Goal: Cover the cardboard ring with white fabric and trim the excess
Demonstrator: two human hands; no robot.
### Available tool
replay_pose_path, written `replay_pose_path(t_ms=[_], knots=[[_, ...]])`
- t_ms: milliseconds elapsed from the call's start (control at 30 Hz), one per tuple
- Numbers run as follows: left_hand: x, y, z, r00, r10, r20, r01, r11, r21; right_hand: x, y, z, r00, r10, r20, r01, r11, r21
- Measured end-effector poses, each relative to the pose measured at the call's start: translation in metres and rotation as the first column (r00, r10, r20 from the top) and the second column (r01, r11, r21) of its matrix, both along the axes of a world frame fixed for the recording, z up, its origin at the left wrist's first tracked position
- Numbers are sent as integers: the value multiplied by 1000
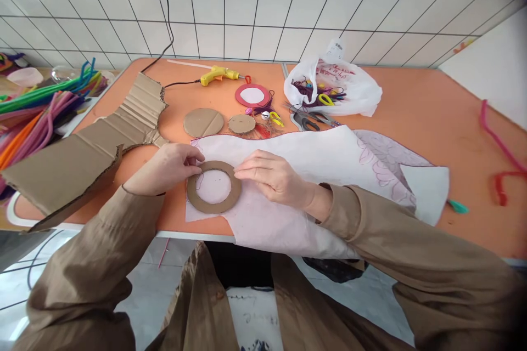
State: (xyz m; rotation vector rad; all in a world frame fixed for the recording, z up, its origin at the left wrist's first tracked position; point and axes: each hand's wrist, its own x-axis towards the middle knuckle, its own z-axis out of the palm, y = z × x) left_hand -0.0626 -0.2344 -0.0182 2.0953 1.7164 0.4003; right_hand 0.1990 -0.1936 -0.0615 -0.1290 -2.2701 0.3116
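Note:
A cardboard ring [231,197] lies on a white sheet with pink patterned edges [321,156], near the front of the table. At the ring's upper left edge, my left hand [167,170] has its thumb and fingers curled in a pinch. My right hand [278,178] reaches in from the other side, thumb and fingertips pressed together on the ring's right edge. Through the ring's hole the sheet shows, with small marks on it. Just beyond the sheet lie a round cardboard disc [203,122] and a smaller one [242,124].
Cut cardboard [88,156] covers the left side. Behind are a yellow glue gun [217,74], a red-rimmed disc [239,96], scissors [307,120] and a white plastic bag [362,93] of craft bits. Coloured pipe cleaners [45,115] lie far left; a red one [500,189] lies right.

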Motion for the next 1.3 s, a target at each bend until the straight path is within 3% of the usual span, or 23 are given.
replay_pose_path(t_ms=[167,400,533,667,1000,1167,1300], knots=[[3,0,3,999,38,-3,-38,999,-12,-2,-2,-2,996,28,85,-36,994,99],[8,-1,10,995,92,29,-92,996,-17,-2,-4,-1,975,104,197,-120,990,69],[9,-1,11,997,65,35,-64,997,-35,-3,-6,-2,951,160,264,-182,981,61],[9,-1,9,999,39,-14,-39,997,-59,-4,-6,-3,945,190,266,-213,975,61],[9,-3,11,998,36,55,-33,998,-58,-5,-6,-7,945,194,264,-214,976,50],[8,-4,14,989,145,18,-146,989,33,-4,-6,-6,947,194,255,-215,975,55],[7,-4,13,991,120,62,-117,992,-52,-5,-6,-5,944,205,259,-227,972,57]])
